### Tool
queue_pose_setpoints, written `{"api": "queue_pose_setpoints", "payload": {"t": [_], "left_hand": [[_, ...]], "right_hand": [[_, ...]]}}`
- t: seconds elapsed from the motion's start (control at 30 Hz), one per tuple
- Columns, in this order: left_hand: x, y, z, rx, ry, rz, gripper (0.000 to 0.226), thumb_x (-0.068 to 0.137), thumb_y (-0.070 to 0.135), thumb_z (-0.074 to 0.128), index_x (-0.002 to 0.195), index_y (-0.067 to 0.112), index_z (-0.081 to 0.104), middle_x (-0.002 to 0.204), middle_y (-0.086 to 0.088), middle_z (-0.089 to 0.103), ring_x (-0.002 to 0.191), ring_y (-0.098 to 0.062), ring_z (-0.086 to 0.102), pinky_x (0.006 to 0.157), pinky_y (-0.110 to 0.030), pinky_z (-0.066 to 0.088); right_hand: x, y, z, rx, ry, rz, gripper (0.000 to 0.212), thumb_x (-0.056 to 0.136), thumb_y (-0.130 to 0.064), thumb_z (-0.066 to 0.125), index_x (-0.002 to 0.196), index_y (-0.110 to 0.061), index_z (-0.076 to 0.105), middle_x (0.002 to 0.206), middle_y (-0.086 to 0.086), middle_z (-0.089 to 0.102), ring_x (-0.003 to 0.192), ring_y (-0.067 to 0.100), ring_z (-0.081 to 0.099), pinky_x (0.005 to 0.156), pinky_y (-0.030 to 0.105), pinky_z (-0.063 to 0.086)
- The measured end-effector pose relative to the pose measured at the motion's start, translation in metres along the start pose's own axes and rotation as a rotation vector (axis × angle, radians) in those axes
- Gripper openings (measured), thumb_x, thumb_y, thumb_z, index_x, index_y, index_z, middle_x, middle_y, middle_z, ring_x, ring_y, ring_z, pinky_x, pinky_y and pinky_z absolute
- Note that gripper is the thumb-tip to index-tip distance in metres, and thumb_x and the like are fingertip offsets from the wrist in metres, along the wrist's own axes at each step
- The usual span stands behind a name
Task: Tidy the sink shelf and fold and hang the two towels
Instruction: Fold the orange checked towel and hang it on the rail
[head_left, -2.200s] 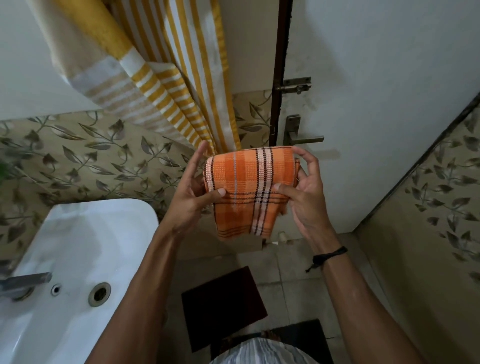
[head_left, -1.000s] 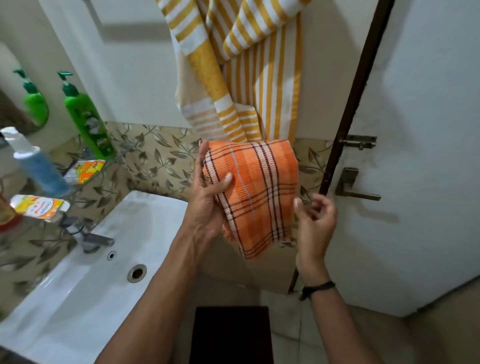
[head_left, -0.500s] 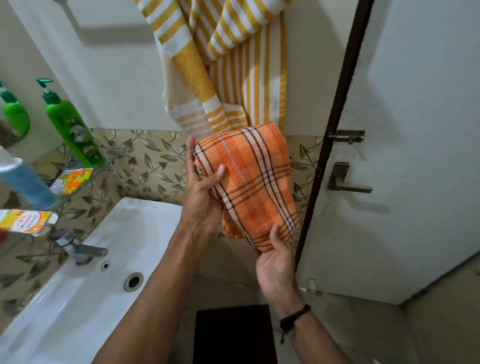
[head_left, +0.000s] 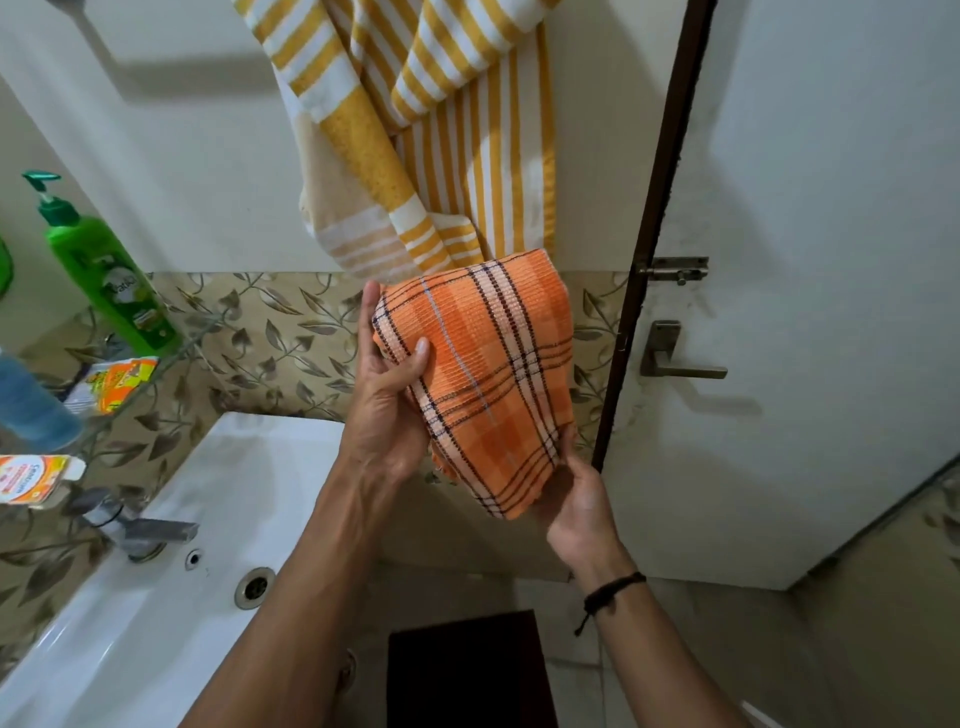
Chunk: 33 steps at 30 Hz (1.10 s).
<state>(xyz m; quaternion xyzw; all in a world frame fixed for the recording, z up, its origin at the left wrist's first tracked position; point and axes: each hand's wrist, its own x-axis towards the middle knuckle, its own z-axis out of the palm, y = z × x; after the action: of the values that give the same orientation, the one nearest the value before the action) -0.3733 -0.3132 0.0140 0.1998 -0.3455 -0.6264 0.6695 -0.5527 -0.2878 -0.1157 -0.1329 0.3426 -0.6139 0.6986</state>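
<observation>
Right hand (head_left: 582, 499) now lower, apparently pinching orange towel (head_left: 483, 374) bottom corner; left hand (head_left: 387, 410) still clamps edge.

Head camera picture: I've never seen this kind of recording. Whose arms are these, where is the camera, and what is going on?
No machine here: a person wears the camera on the head, so you look down along their own arms. The left hand grips the upper edge of a folded orange checked towel, thumb on the front; the right hand supports its lower corner. Behind it a yellow striped towel hangs on the wall. At left is a white sink and, above it, a glass shelf with a green pump bottle. The door is at right.
</observation>
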Motion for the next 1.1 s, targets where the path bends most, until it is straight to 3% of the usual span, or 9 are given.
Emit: {"api": "queue_pose_setpoints", "payload": {"t": [0.2,0.3,0.4,0.5,0.6,0.67,0.8,0.93,1.1], "left_hand": [[-0.004,-0.001,0.001,0.022,-0.073,-0.022,0.087,0.086,-0.014,0.056,0.155,0.036,0.035,0.153,-0.018,0.046,0.13,-0.036,0.056,0.087,-0.045,0.059],[-0.006,-0.001,0.001,-0.006,-0.095,-0.046,0.083,0.089,-0.014,0.053,0.154,0.035,0.037,0.156,-0.021,0.042,0.129,-0.037,0.056,0.086,-0.044,0.06],[-0.007,-0.002,0.002,-0.038,-0.096,-0.098,0.081,0.09,-0.013,0.052,0.154,0.034,0.038,0.154,-0.022,0.045,0.119,-0.034,0.062,0.082,-0.043,0.061],[-0.006,0.001,0.0,0.004,-0.093,-0.105,0.082,0.089,-0.013,0.052,0.154,0.035,0.037,0.148,-0.02,0.052,0.118,-0.034,0.065,0.083,-0.044,0.061],[-0.005,0.007,-0.005,0.08,-0.13,-0.091,0.086,0.087,-0.014,0.056,0.153,0.038,0.037,0.15,-0.016,0.051,0.129,-0.037,0.058,0.09,-0.046,0.059],[-0.006,0.012,-0.008,0.132,-0.155,-0.094,0.089,0.086,-0.017,0.056,0.154,0.037,0.037,0.153,-0.015,0.048,0.126,-0.033,0.059,0.088,-0.042,0.06],[-0.009,0.016,-0.01,0.258,-0.189,-0.125,0.088,0.088,-0.019,0.049,0.155,0.037,0.035,0.142,-0.01,0.059,0.119,-0.028,0.064,0.083,-0.04,0.061],[-0.01,0.024,-0.014,0.388,-0.189,-0.136,0.089,0.087,-0.014,0.056,0.155,0.039,0.034,0.136,-0.012,0.065,0.118,-0.031,0.066,0.089,-0.044,0.061],[-0.005,0.036,-0.014,0.682,-0.073,-0.1,0.081,0.087,0.002,0.071,0.152,0.038,0.038,0.109,-0.019,0.076,0.096,-0.033,0.075,0.077,-0.044,0.063]], "right_hand": [[0.012,-0.007,0.005,0.159,-0.012,-0.053,0.059,0.087,-0.033,0.068,0.138,-0.005,0.057,0.126,0.015,0.067,0.113,0.032,0.064,0.096,0.051,0.053],[0.017,-0.007,0.001,0.181,-0.054,-0.026,0.055,0.096,-0.035,0.061,0.142,-0.006,0.053,0.134,0.017,0.063,0.123,0.036,0.059,0.108,0.056,0.044],[0.021,-0.004,0.001,0.107,-0.109,-0.017,0.054,0.099,-0.033,0.059,0.144,-0.005,0.049,0.143,0.022,0.053,0.132,0.042,0.051,0.112,0.061,0.039],[0.017,-0.003,0.007,-0.156,-0.051,-0.119,0.033,0.098,-0.028,0.061,0.128,-0.014,0.061,0.125,0.015,0.066,0.11,0.033,0.067,0.083,0.045,0.056],[0.012,-0.014,0.006,-0.334,0.125,-0.356,0.035,0.091,-0.026,0.061,0.125,-0.031,0.06,0.13,-0.001,0.065,0.12,0.023,0.061,0.099,0.044,0.045],[0.005,-0.033,0.014,-0.407,-0.036,-0.466,0.041,0.086,-0.03,0.066,0.127,-0.033,0.06,0.133,-0.005,0.064,0.125,0.018,0.058,0.105,0.041,0.044],[-0.016,-0.062,0.049,-0.626,-0.337,-0.378,0.032,0.076,-0.047,0.075,0.104,-0.032,0.075,0.11,-0.005,0.076,0.108,0.015,0.07,0.087,0.025,0.056],[-0.016,-0.067,0.06,-0.529,-0.327,-0.358,0.024,0.077,-0.022,0.075,0.101,-0.02,0.077,0.109,0.004,0.077,0.108,0.024,0.072,0.092,0.035,0.058],[-0.014,-0.062,0.074,-0.5,-0.294,-0.356,0.025,0.084,-0.021,0.069,0.108,-0.013,0.071,0.11,0.006,0.077,0.108,0.026,0.072,0.095,0.04,0.058]]}}
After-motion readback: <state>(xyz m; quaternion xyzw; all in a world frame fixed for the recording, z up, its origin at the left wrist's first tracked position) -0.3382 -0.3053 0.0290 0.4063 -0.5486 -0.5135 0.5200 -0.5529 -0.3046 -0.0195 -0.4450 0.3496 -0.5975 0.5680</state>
